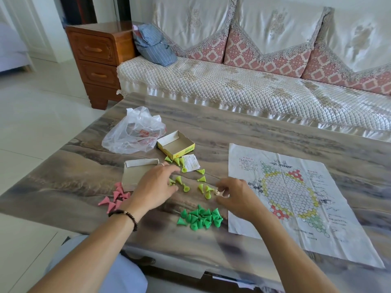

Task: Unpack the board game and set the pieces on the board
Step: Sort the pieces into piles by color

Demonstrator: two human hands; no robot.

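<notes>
Pink pieces, roughly eight, heaped at counter left edge | left hand spread over scattered yellow-green pieces | dark green pile | right hand curled, pinching small pale piece | paper board flat, right.

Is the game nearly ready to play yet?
Not yet. Done: the box is emptied and the paper board lies spread flat. Now: both hands sort yellow-green pieces beside pink and green piles. Left: no pieces stand on the board.
</notes>
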